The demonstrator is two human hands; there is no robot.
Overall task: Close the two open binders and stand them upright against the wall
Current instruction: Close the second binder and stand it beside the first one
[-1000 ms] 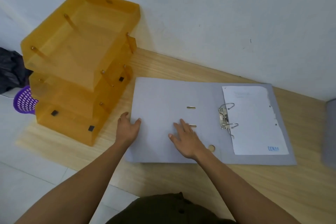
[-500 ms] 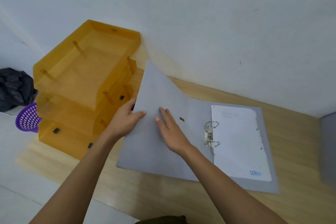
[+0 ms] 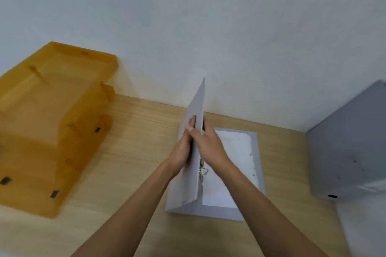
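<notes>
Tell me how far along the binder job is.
Nothing finished. Both hands, left and right, hold the near binder's cover about vertical, halfway shut over its pages. Standing it at the wall remains, plus the second binder.

You have a matt grey binder (image 3: 193, 152) whose cover looks like smooth card, and the sheet (image 3: 231, 165) lying in it is white paper with a ragged punched edge, while the ring mechanism (image 3: 202, 170) at its spine shines like bright metal. Under the binder the table (image 3: 133, 152) shows pale wood grain with a dull, smooth finish, and behind it the wall (image 3: 188, 27) is matt white paint with a few small specks. Left of the binder the stacked trays (image 3: 41, 121) are translucent amber plastic with a slight gloss, and right of it the second binder (image 3: 344, 152) has the same matt grey card surface.
</notes>
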